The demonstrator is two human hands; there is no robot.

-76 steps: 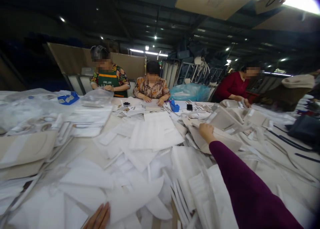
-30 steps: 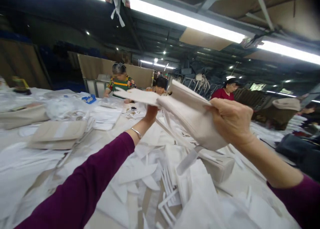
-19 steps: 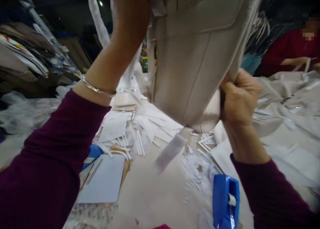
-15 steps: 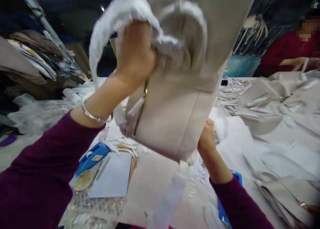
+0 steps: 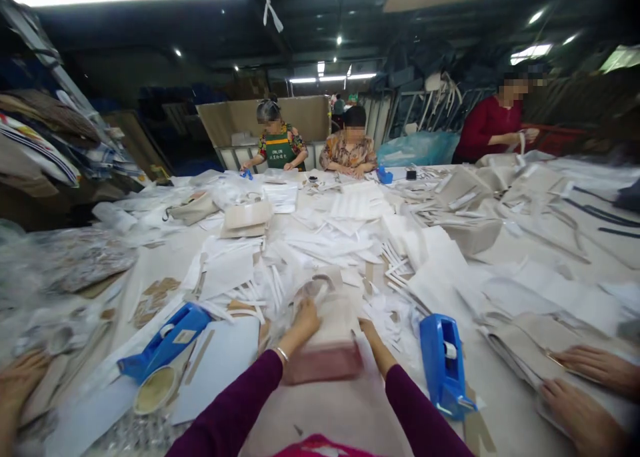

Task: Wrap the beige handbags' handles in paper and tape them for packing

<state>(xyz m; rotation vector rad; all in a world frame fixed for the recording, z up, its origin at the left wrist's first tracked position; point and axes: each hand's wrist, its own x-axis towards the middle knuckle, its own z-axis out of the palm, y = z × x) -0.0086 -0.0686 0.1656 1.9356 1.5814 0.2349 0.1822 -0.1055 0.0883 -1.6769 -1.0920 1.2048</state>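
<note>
A beige handbag (image 5: 336,318) lies low on the table right before me, slightly blurred, with its reddish-brown base edge towards me. Its wrapped handle (image 5: 320,281) points away from me. On the bag's left side, near the handle, my left hand (image 5: 306,320) is closed on it. At the right edge, my right hand (image 5: 370,329) grips the bag, its fingertips partly hidden. Under my forearms lies a beige panel (image 5: 330,410). A blue tape dispenser (image 5: 443,364) stands right of my right hand, and another blue tape dispenser (image 5: 167,340) is to the left.
A pale board (image 5: 225,360) and a tape roll (image 5: 155,389) lie left of me. White paper strips (image 5: 320,244) cover the middle. Beige bags (image 5: 480,210) pile up at the right. Another person's hands (image 5: 590,384) rest on a bag there; several people work around the table.
The handbag has come down from raised before my face to the table, and both my hands have lowered with it. My view has widened to the far side of the table.
</note>
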